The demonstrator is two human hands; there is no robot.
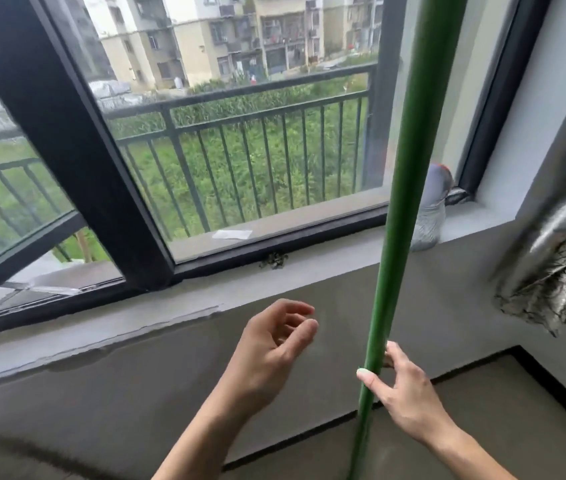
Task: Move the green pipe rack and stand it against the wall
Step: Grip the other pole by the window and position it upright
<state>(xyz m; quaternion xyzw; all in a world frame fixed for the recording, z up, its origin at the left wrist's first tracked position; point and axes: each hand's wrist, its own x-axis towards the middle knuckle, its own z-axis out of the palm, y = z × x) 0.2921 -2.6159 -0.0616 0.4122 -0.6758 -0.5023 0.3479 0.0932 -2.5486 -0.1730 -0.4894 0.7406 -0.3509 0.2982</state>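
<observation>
**Upright green pipe, pinched by one hand before the window**

Nearly vertical, green pipe (409, 174) running from the top edge of the view down to the bottom edge, leaning slightly so the upper end sits further right than the lower. Only this single pole of the rack in view; no crossbars or feet visible. Standing in front of the grey wall (157, 403) below the sill, lower end cut off by the frame, so contact with floor or wall impossible to judge.

Right hand (402, 393) low on the pipe: thumb on its left side, fingertips behind on the right, a light pinch around the shaft rather than a full fist. Left hand (274, 344) just left of the pipe, clear of it, palm turned inward, fingers loosely curled and holding nothing.

Behind, large black window frame (77, 161) with a black balcony railing (240, 133) outside, grass and apartment blocks beyond. On the grey sill (326, 258), a grey bundled object (430, 216) partly hidden by the pipe. At far right, patterned silver curtain (558, 271) gathered and hanging beside the window recess.
</observation>
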